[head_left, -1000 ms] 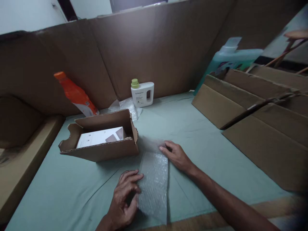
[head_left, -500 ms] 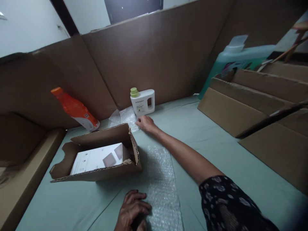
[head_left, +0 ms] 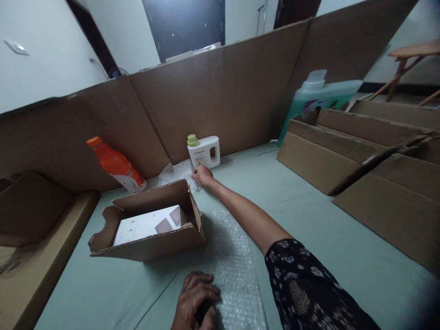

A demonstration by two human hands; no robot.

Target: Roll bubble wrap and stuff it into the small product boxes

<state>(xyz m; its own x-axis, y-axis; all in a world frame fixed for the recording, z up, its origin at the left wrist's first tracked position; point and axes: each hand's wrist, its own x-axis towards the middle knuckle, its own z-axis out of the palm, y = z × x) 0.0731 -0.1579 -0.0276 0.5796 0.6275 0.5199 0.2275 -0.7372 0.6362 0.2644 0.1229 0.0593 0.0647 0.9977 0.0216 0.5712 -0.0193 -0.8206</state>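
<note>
My right hand (head_left: 202,176) reaches far forward, its fingers closed at the edge of a small piece of bubble wrap (head_left: 182,170), just in front of a white bottle with a green cap (head_left: 202,153). The fingertips are small in view and partly hidden. Near the front, my left hand (head_left: 197,298) rests with curled fingers and the thumb apart, holding nothing, at the left edge of a long strip of bubble wrap (head_left: 237,270). Left of the strip is an open cardboard box (head_left: 154,247) with a white printed box (head_left: 147,223) inside.
An orange and white bottle (head_left: 117,162) leans against the cardboard wall (head_left: 223,96) at the back. On the right stand cardboard boxes (head_left: 319,158), with a large green jug (head_left: 295,110) behind them. More cardboard (head_left: 68,247) lies at the left over the pale green cloth (head_left: 302,220).
The view has shifted, showing more of the room behind the wall. My right hand stays near the small bubble wrap and white bottle. My left hand remains by the long strip.
</note>
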